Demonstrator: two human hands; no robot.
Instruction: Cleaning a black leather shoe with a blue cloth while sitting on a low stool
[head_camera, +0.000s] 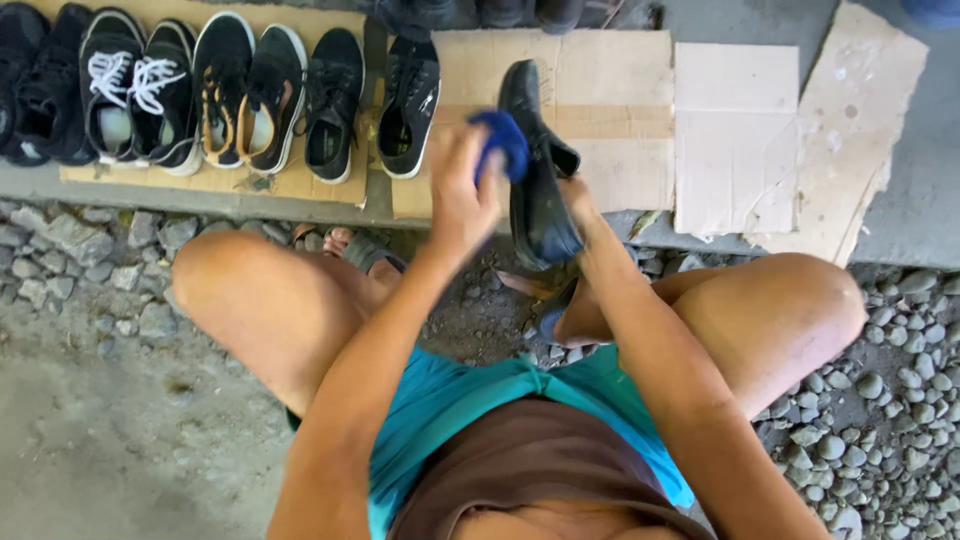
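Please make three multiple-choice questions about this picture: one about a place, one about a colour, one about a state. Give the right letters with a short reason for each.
1. Where does the row of shoes lie?
A. on flattened cardboard
B. on the gravel
C. on the person's lap

2. What colour is the cloth in the left hand?
A. white
B. blue
C. red

3. In what state is the black leather shoe?
A. lying in the row
B. held up by the right hand
C. worn on a foot

Answers:
1. A, the row rests on the flattened cardboard along the concrete ledge.
2. B, the cloth bunched in the left hand is plainly blue.
3. B, the right hand grips the shoe above the gravel, while the cloth touches it.
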